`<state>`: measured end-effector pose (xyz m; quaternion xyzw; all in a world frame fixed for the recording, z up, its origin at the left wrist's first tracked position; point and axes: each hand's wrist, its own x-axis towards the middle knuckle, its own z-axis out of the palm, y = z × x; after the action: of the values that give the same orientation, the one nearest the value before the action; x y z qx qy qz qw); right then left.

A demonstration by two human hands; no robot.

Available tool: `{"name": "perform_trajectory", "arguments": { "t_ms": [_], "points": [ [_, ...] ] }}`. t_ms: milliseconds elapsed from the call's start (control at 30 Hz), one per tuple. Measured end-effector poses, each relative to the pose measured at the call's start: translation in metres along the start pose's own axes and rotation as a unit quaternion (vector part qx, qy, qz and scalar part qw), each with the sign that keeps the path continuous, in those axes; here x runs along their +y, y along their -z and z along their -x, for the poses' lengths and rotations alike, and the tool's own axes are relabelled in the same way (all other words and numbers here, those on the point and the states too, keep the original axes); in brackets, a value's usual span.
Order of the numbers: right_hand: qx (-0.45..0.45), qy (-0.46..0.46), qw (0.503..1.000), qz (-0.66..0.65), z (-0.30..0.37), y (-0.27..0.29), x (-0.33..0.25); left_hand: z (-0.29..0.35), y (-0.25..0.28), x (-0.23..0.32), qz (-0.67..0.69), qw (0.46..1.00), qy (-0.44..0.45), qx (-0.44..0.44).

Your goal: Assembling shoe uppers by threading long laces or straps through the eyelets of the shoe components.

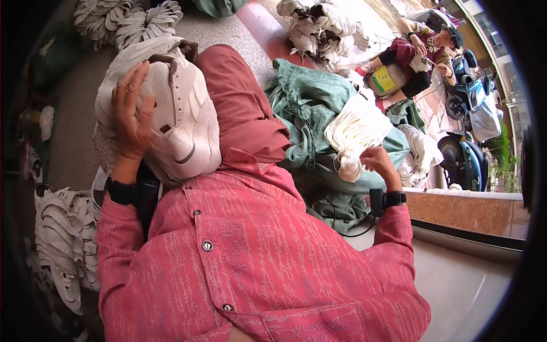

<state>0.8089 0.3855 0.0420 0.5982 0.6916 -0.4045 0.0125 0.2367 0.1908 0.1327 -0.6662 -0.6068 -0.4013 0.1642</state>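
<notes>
My left hand (134, 111) lies with fingers stretched out along a stack of white shoe uppers (191, 108) on my lap. The top upper has a perforated tongue, a row of eyelets and brown lining at the collar; no lace runs through the eyelets I can see. To the right, my right hand (380, 163) has its fingers bent in at the bunched end of a hank of white shoelaces (359, 122). The fingertips seem closed on the laces there, though the exact strand is too small to make out. The hank lies over a green woven sack (310, 94).
More white uppers (65, 239) are piled at my left, with bundles (148, 23) at far left and a heap (325, 34) ahead. Another person (413, 62) sits at far right beside a clear yellow-labelled container (387, 80). Scooters (464, 159) stand past a low ledge (467, 214).
</notes>
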Motion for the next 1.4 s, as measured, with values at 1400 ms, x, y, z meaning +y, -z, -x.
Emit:
{"name": "perform_trajectory", "arguments": {
  "t_ms": [1400],
  "points": [
    [0.161,0.301,0.840,0.421,-0.038,-0.143,0.040,-0.003,0.005,0.005,-0.023,0.999,0.021,-0.005]
  ]
}}
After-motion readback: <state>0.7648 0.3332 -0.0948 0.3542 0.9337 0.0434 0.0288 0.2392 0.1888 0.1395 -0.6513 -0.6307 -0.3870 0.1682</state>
